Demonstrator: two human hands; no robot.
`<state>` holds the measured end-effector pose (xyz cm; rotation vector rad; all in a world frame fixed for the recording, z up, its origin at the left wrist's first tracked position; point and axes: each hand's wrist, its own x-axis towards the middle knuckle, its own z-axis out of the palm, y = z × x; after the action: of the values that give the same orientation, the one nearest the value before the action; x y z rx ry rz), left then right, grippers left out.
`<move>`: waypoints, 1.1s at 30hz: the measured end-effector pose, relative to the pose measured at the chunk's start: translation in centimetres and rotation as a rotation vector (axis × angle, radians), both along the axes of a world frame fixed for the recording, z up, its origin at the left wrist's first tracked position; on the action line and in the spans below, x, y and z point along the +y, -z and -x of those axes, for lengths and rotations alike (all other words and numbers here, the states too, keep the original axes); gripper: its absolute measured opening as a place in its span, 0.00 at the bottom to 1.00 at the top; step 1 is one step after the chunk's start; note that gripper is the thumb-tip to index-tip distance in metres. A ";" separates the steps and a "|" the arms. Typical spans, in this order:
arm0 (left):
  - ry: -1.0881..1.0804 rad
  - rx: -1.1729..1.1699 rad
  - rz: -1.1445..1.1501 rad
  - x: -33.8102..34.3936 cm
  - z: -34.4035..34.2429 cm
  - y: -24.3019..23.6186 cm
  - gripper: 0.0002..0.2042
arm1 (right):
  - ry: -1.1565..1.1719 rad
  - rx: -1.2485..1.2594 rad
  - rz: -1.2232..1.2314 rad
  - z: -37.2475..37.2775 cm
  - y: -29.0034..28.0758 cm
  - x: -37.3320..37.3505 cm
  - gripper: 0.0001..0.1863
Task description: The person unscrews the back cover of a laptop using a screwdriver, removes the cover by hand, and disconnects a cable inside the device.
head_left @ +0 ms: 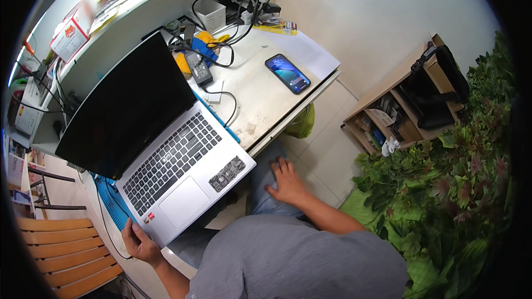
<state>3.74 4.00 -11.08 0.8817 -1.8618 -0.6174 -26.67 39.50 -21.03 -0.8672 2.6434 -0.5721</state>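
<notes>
A silver laptop (183, 199) lies open in front of me with a black screen (130, 105). It rests on a blue mat or pad (113, 205), which shows along its sides. My left hand (142, 246) is at the laptop's near-left corner, its fingers curled against the side edge; their undersides are hidden. On my right thigh lies my right hand (288, 181), fingers spread and holding nothing. A phone (287, 73) with a lit screen lies on the desk (252, 113), right of the laptop.
Behind the laptop sit a black power adapter (198, 67), blue-yellow gloves or cloth (205, 44), cables and a white basket (210, 15). A wooden slatted chair (69, 249) stands at left. On the right are a wooden cabinet (382, 97), a black bag (435, 91) and leafy plants (443, 188).
</notes>
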 end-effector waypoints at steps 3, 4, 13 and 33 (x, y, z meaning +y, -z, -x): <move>-0.030 -0.005 -0.009 0.1 0.3 -0.4 0.13 | -0.072 -0.119 -0.252 1.9 -0.2 -2.2 0.52; -0.026 -0.004 -0.021 -0.1 0.1 -0.4 0.13 | -0.070 -0.121 -0.248 2.4 0.0 -3.1 0.52; -0.001 -0.050 -0.003 -1.3 1.0 -2.1 0.13 | -0.205 0.247 -0.201 6.4 6.7 -9.6 0.41; 0.052 -0.127 0.114 -0.3 5.9 -5.0 0.12 | -0.146 0.325 0.195 10.5 14.4 -11.0 0.34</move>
<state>-2.11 3.70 -6.10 0.8158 -2.0191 -0.4906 -37.15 28.51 -35.39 -1.2988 2.8077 -0.7119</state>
